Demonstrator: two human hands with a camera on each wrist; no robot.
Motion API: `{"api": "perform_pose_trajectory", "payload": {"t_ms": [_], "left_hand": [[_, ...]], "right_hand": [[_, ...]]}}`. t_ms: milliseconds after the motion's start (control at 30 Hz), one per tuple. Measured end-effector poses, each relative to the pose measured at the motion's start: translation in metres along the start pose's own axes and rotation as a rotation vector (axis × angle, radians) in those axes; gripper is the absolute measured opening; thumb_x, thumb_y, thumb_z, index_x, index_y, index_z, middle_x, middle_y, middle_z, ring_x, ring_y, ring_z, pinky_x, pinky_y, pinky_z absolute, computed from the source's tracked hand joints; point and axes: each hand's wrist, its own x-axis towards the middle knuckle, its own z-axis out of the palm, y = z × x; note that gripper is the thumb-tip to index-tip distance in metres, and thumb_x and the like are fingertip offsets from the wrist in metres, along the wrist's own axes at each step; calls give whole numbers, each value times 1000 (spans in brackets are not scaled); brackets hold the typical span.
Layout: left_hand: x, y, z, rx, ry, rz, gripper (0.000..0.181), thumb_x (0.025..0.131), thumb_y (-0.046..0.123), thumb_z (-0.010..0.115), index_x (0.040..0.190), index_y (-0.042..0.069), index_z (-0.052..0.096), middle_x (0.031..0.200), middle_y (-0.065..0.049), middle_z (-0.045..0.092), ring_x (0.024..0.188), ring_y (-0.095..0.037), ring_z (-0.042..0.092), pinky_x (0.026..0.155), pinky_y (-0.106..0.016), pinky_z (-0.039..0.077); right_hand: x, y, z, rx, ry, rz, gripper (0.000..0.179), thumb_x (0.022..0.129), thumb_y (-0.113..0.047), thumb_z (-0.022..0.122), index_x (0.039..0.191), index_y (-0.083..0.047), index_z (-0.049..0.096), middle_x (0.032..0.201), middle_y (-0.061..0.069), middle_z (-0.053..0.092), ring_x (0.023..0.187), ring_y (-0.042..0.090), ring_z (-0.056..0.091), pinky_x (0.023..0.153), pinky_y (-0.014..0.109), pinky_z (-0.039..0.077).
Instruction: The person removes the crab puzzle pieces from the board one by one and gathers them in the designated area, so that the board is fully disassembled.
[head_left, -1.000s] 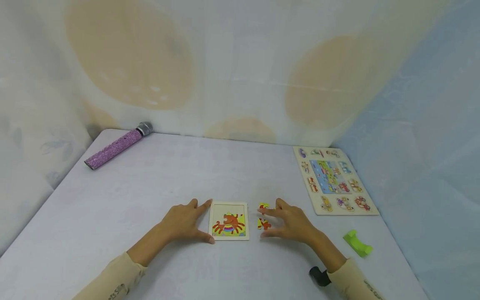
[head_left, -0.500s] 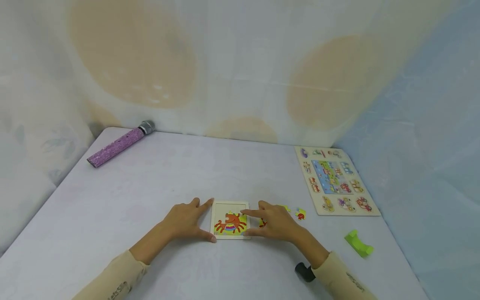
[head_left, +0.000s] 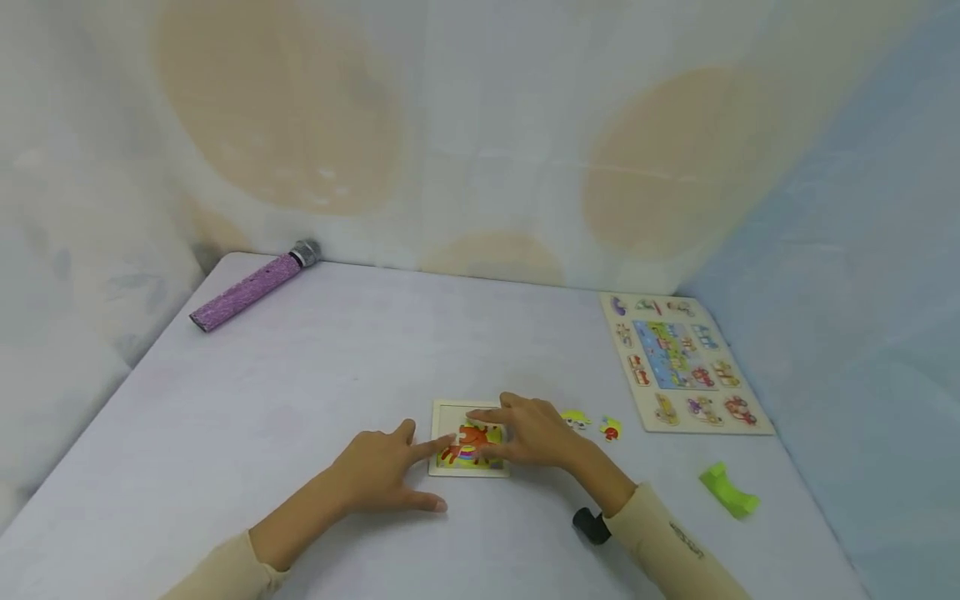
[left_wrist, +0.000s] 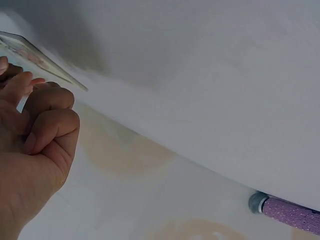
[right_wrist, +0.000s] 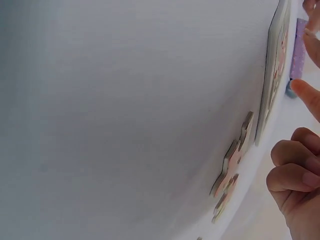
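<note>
A small square jigsaw puzzle (head_left: 468,472) in a pale wooden frame lies on the table, its lower part filled with a red animal on yellow. My left hand (head_left: 378,471) is at its left side, index finger straight out over the picture and thumb apart below the frame. From the right, my right hand (head_left: 536,433) reaches over the puzzle with index finger and thumb spread. In both wrist views the other fingers are curled. No piece shows between my fingers; the right fingertips partly cover the picture. A yellow puzzle piece (head_left: 576,419) and a yellow-and-red piece (head_left: 611,428) lie beyond my right hand.
A larger wooden picture board (head_left: 648,408) lies at the back right. In front of it is a light green curved block (head_left: 729,492). A purple glittery microphone (head_left: 247,292) lies at the back left. Hanging cloth (head_left: 480,125) closes off the table's back and sides.
My right hand has moved left from the loose pieces onto the puzzle. My left hand has left the frame's left edge, and its index finger now extends over the picture.
</note>
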Motion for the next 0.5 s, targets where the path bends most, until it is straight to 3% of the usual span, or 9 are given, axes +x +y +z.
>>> {"api": "perform_pose_trajectory", "payload": {"t_ms": [167, 500], "left_hand": [[-4, 13, 2, 30, 23, 93, 73, 75, 83, 56, 138, 46, 55, 86, 0, 48, 47, -8, 35, 49, -25, 31], [-4, 16, 5, 71, -5, 73, 68, 76, 77, 61, 137, 47, 57, 89, -4, 52, 49, -9, 38, 51, -27, 33]], "right_hand": [[6, -1, 0, 22, -33, 23, 52, 86, -59, 67, 132, -34, 65, 74, -5, 43, 59, 8, 30, 55, 22, 23], [14, -3, 1, 121, -36, -1, 40, 90, -48, 67, 122, -24, 73, 73, -4, 44, 60, 8, 32, 54, 22, 25]]}}
